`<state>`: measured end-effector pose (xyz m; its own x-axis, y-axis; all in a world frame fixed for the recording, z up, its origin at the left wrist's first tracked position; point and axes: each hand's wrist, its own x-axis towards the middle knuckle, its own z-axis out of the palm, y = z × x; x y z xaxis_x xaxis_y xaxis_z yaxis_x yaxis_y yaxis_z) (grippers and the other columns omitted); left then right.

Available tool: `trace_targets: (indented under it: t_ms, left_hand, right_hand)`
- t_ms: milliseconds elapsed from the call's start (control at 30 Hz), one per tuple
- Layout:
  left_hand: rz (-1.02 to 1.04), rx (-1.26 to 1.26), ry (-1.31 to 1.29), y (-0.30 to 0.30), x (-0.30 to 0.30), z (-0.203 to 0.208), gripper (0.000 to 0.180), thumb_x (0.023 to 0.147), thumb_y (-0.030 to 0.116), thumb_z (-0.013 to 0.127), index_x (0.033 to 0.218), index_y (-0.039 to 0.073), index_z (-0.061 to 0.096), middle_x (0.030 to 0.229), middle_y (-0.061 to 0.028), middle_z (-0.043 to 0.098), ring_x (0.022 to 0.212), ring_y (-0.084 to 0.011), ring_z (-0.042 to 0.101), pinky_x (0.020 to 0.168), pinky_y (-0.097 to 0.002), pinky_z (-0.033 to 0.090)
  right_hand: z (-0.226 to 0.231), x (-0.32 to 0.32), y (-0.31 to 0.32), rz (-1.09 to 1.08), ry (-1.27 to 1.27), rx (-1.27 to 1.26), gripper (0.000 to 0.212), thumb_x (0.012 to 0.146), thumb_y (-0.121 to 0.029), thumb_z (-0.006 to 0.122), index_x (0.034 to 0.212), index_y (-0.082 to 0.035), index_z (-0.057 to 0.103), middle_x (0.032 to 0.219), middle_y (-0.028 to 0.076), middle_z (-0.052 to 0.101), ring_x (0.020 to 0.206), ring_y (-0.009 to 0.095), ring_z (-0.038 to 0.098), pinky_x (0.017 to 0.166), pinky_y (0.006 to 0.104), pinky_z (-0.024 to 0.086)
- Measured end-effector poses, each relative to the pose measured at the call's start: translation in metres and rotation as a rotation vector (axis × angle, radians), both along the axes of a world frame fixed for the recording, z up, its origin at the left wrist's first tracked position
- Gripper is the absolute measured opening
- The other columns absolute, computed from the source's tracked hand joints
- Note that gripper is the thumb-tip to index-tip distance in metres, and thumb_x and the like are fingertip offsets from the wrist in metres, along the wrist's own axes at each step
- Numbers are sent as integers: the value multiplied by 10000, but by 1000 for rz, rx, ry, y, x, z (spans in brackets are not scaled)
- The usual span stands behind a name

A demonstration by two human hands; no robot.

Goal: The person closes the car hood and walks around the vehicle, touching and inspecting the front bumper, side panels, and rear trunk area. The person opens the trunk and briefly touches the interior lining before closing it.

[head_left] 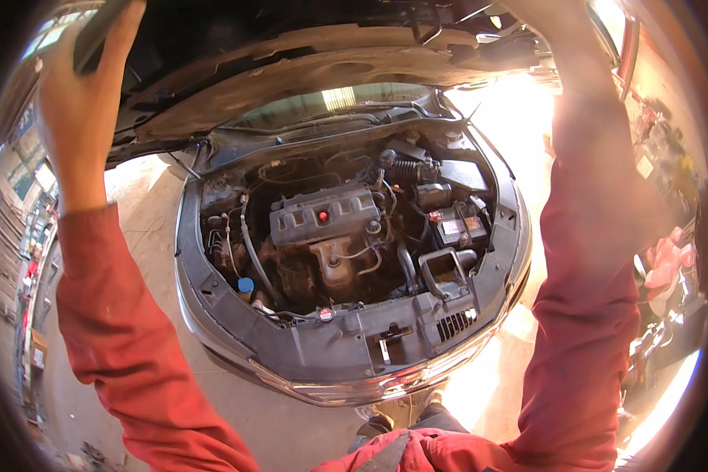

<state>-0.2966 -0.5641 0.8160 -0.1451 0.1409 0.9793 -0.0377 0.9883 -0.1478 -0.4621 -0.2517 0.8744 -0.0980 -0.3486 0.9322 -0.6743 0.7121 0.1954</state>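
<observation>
The raised car hood spans the top of the view, its dark underside turned toward me. At the upper left, my left hand grips the hood's edge, with the dark rim between thumb and fingers. My right hand reaches up beside the hood's other side; the top of the picture cuts off its fingers. Below lies the open engine bay, with a dusty engine cover bearing a red cap, a battery to the right and a blue cap at the front left.
The front bumper curves close to my legs. Behind the bay sits the windshield. Shelves with assorted items line the left, and cluttered parts with a pink cloth stand on the right. Bright sunlight falls on the right-hand floor.
</observation>
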Motion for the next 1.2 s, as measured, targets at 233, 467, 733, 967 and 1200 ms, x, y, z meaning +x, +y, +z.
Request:
trace_targets:
  t_ms: [233,467,733,967,1200]
  left_hand:
    - [56,-28,153,27,28,-76,313,942,295,700,1148,59,704,1093,-101,718,1017,-274,659,941,-378,472]
    - [71,-33,117,39,51,-130,504,1032,440,485,1259,21,650,1218,-157,682,1136,-350,625,999,-440,444]
    - [98,-89,90,43,67,-167,549,1055,449,420,1312,10,626,1278,-149,669,1177,-348,617,1036,-458,420]
    - [93,-60,98,49,74,-187,527,1049,437,448,1319,20,624,1279,-145,670,1183,-339,615,1042,-446,415]
    - [67,-64,117,59,80,-205,601,1036,532,453,1307,22,619,1294,-136,669,1186,-334,616,1049,-440,410]
  right_hand:
    - [-82,37,39,158,-175,-46,602,762,-535,796,1173,-103,715,978,131,739,904,274,711,851,416,548]
    - [-151,66,57,121,174,-146,634,627,-468,898,1098,-81,725,1072,97,744,917,275,722,825,389,561]
    - [-186,83,69,172,151,-195,659,604,-436,897,1110,-55,714,1117,100,736,1040,267,703,903,401,546]
    - [-206,90,75,141,134,-128,670,597,-372,911,1151,-55,706,1148,107,728,1073,271,690,927,402,535]
    - [-218,106,91,-61,-6,101,815,721,-499,785,1340,-9,588,1350,164,633,1266,306,597,1084,476,454]
